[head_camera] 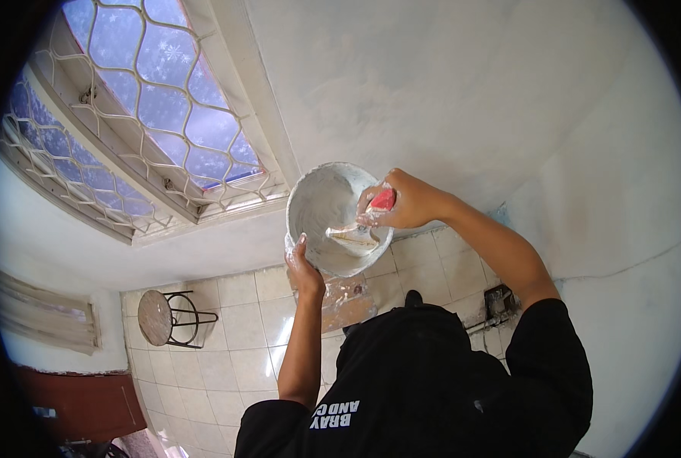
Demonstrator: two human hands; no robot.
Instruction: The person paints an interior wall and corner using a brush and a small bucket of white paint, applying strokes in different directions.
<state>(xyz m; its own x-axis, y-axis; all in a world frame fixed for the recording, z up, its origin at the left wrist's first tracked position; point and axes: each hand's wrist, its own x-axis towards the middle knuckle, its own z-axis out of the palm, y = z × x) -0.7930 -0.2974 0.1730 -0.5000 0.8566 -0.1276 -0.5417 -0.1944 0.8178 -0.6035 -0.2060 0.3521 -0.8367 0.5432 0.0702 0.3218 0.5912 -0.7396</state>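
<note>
My left hand grips the left rim of a round bucket, its thumb over the edge. White, paste-like residue coats the bucket's inner wall. Over the right rim, my right hand is closed around the red handle of a scraper or putty knife. The tool's wide blade is smeared white and sits inside the bucket, low and towards the right. White smears mark the fingers of both hands. How much material the bucket holds cannot be told.
A window with a cream metal grille is at upper left, beside a patchy plastered wall. Below stands a round stool on the tiled floor. A stained board lies under the bucket. A dark box-like thing is at right.
</note>
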